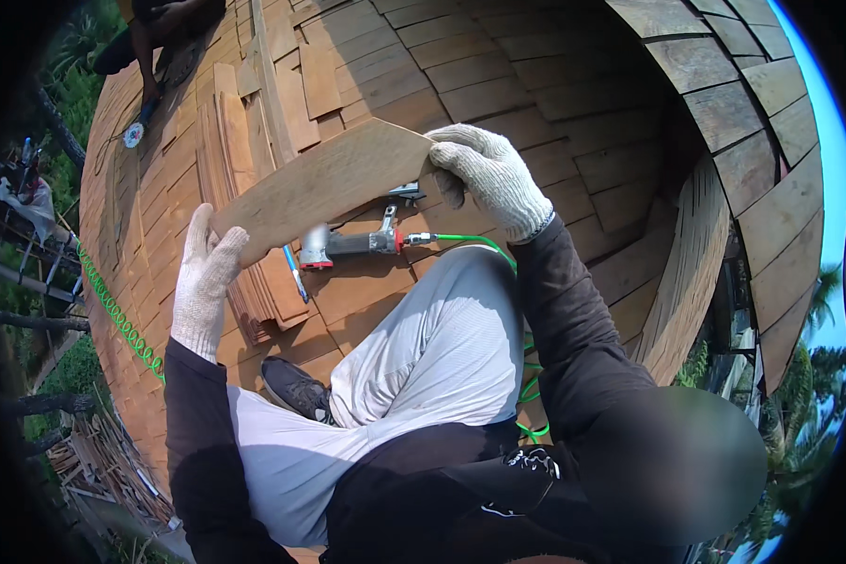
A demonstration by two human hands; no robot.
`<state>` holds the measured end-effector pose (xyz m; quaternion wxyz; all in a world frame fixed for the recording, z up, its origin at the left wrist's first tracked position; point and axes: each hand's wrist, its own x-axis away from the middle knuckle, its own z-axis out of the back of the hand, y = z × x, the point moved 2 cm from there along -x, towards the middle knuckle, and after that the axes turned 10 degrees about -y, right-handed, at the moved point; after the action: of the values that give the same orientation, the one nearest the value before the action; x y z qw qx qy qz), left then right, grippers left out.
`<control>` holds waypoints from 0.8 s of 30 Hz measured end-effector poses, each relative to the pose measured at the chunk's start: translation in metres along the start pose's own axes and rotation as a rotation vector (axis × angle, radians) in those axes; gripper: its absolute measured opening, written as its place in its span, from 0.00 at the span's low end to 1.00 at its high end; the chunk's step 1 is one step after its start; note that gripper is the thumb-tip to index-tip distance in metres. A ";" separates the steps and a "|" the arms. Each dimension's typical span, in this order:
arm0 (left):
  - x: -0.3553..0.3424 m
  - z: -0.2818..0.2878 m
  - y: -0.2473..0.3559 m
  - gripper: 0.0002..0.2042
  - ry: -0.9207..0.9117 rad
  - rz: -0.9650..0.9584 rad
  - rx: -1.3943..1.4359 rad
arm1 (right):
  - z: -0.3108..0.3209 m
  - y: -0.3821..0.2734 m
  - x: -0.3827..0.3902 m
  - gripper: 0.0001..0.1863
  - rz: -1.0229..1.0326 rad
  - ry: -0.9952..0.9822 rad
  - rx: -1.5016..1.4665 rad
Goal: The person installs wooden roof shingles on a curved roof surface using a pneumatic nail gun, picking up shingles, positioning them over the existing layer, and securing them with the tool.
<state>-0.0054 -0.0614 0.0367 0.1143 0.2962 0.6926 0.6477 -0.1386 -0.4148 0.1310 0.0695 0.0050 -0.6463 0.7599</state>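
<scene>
Between my two gloved hands I hold up a wooden shingle [324, 183], a flat board with a pointed right end. My left hand [207, 277] grips its left end, thumb on the near side. At the pointed end, my right hand [484, 174] pinches the board's corner. Beneath the shingle lies an air nailer [357, 244], its front partly hidden by the board, with a green air hose [465, 239] coupled to it. A blue-and-white pen or marker [296, 273] rests on shingles beside the nailer.
Stacked shingles [263, 296] lie left of the nailer, with a long batten [271, 85] beyond. At the far left, another person's hand [150, 99] is near a round disc tool [133, 135]. A coiled green hose [113, 305] runs along the roof's left edge. Shingled roofing [752, 169] curves up at right.
</scene>
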 end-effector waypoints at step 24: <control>-0.014 -0.314 0.003 0.22 -0.367 -0.760 -0.135 | 0.023 0.077 0.118 0.29 0.151 0.489 -0.698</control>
<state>-0.1640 -0.3298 0.0792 0.4854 0.1220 0.6769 0.5398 -0.2655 -0.4374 0.0706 0.1625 -0.2464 -0.8276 0.4774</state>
